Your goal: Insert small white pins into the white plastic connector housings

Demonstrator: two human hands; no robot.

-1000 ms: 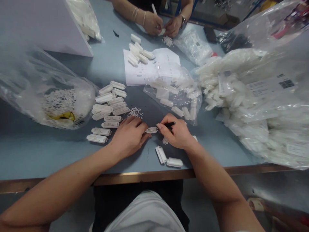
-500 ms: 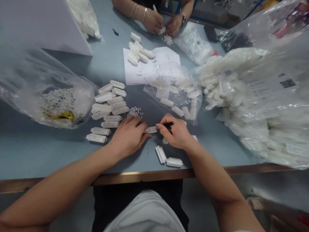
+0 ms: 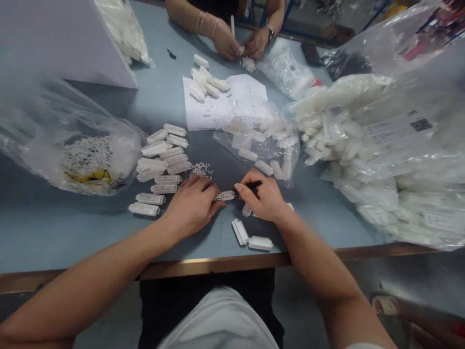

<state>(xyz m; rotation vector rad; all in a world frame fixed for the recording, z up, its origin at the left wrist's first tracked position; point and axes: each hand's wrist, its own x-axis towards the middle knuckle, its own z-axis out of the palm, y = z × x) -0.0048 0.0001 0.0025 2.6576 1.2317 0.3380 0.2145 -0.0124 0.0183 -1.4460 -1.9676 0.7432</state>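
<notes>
My left hand (image 3: 196, 203) is closed on one end of a slim white plastic housing (image 3: 225, 196) with a row of small dark slots. In my right hand (image 3: 263, 196) is a thin black pen-like tool (image 3: 255, 184), pinched between thumb and fingers, its tip side close to the housing's right end. Beyond my left hand lies a small heap of tiny white pieces (image 3: 202, 169). Similar white housings (image 3: 166, 179) lie in rows to the left. Two more housings (image 3: 260, 243) rest near the table's front edge, and another (image 3: 247, 209) is partly hidden under my right hand.
A clear bag of tiny pieces (image 3: 89, 155) stands at left. An open bag of white housings (image 3: 279, 145) lies ahead, near a paper sheet (image 3: 196, 114). Large filled bags (image 3: 381, 145) crowd the right. Across the table, a co-worker's hands (image 3: 228, 46) work with a white pen-like tool.
The view has shifted slightly. My hands keep their hold, with the black tool still close to the housing's right end. The co-worker's hands have moved a little, and their white tool now stands more upright.
</notes>
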